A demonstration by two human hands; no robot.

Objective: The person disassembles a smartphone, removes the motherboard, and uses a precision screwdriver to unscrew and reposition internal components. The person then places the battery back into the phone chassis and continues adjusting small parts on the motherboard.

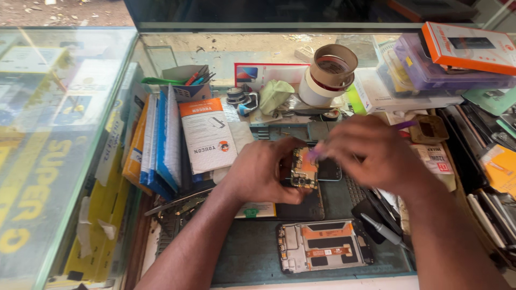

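Glass counters frame a cluttered repair bench, with a dark green work mat (252, 258) covering its middle. At the centre of the frame sits the small circuit board (303, 167), orange-shielded and studded with parts, lifted just above the mat. The left hand (263, 172) pinches it by its edges, fingers curled round the left side and thumb below. The right hand (371, 153) is blurred with motion; it appears closed around a thin purple-tipped tool (313, 154) whose end meets the top of the board, though the exact grip cannot be told. Judging from this, the work goes best with the board held firm by the edges only, and the tool kept light and shallow so it does not scrape the components.

Just below, in the lower middle, an opened phone frame (322, 246) lies flat on the mat, with a screwdriver (384, 232) to its right. Left of centre stand packets of screen protectors (207, 134). Rolls of tape (329, 72) sit at upper centre, and stacked boxes (430, 70) fill the upper right.
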